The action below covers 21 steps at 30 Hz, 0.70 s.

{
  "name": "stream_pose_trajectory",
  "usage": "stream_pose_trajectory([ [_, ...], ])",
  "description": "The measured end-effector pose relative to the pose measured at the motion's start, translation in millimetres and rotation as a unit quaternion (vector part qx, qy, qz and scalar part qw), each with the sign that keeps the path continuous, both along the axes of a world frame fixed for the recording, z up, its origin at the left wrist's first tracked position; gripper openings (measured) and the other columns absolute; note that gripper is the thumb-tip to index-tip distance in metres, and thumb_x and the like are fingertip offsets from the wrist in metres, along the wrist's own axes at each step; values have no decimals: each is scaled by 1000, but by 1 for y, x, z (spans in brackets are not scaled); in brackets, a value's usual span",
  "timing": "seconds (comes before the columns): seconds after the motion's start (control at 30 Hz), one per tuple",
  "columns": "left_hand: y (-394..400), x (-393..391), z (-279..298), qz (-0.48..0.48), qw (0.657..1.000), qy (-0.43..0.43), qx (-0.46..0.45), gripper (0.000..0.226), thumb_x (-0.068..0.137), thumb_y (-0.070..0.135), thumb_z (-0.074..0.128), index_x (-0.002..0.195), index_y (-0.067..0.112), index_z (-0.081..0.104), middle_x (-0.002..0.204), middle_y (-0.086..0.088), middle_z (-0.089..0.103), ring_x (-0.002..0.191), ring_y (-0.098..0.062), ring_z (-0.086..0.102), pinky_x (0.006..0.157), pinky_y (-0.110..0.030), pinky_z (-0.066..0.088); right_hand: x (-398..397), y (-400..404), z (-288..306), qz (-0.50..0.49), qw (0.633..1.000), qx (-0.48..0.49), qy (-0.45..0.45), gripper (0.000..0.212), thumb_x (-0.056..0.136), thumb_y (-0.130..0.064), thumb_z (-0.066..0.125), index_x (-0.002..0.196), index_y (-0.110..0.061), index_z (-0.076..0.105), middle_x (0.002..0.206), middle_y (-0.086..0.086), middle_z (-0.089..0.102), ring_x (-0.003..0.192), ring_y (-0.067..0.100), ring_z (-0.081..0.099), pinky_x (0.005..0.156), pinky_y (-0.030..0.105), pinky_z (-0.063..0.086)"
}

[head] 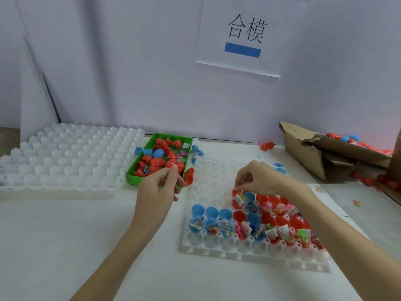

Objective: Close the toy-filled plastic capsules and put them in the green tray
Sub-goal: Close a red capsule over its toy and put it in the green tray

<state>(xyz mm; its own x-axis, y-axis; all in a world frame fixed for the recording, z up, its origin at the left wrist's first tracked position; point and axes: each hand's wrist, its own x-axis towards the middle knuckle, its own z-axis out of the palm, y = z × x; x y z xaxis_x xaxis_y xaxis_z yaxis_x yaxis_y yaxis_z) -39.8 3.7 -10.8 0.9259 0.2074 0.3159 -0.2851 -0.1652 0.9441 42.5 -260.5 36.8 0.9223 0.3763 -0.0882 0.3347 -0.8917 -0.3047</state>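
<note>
On the white table [65,235], near the person, lies a clear holder [249,246] with many round cells. Its front rows hold open capsules, blue [211,212] at the left and red [280,222] at the right, most of them with a small toy in a bag and a paper label. The cells further back in this holder show no capsules.

The right hand [258,178] hovers over the back edge of the filled rows. Its fingers are curled down, and thumb and forefinger pinch the top of a toy bag [238,197] that sits in a red capsule half [236,203]; the half stands in its cell.

The left hand [160,187] is between the holder and the green tray [130,174], just in front of the tray's near corner. Its fingers are curled and the fingertips meet; they seem to pinch something thin, but what it is I cannot tell. A red half [189,175] leans beside the tray's right wall, close to this hand.

Inside the tray is a loose heap of red pieces and one blue piece. A second, bigger white holder [65,157] lies at the far left. At the far right an open cardboard box [314,148] holds more red and blue balls, and some red balls lie on the table beside it. A paper sign [247,33] hangs on the wall.
</note>
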Motion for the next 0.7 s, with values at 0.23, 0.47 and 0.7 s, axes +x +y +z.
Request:
stream_pose_trajectory([
  [0.23, -9, -8, 2, -98, 991, -32, 85, 23, 88, 26, 82, 107, 27, 69, 93, 11, 69, 87, -12, 69, 73, -28, 60, -4, 16, 25, -15, 1000, 21, -5, 6, 93, -25, 73, 96, -21, 77, 85, -11, 71, 77, 9, 67, 69, 15, 53],
  [0.47, -18, -12, -2, -94, 983, -86, 136, 28, 82, 23, 89, 100, 18, 68, 100, 5, 64, 87, -12, 69, 74, -21, 59, -31, 66, 16, -64, 991, 113, -7, 14, 90, -26, 74, 76, -29, 73, 71, -12, 70, 65, 7, 61, 53, 13, 47],
  [0.7, -7, -5, 0, -47, 992, -63, 94, 13, 85, 17, 86, 93, 15, 77, 95, 5, 74, 89, -12, 72, 79, -23, 60, -53, 88, -5, -188, 937, 294, -16, 9, 97, -24, 67, 88, -20, 69, 74, -9, 69, 65, -1, 63, 51, 14, 46],
])
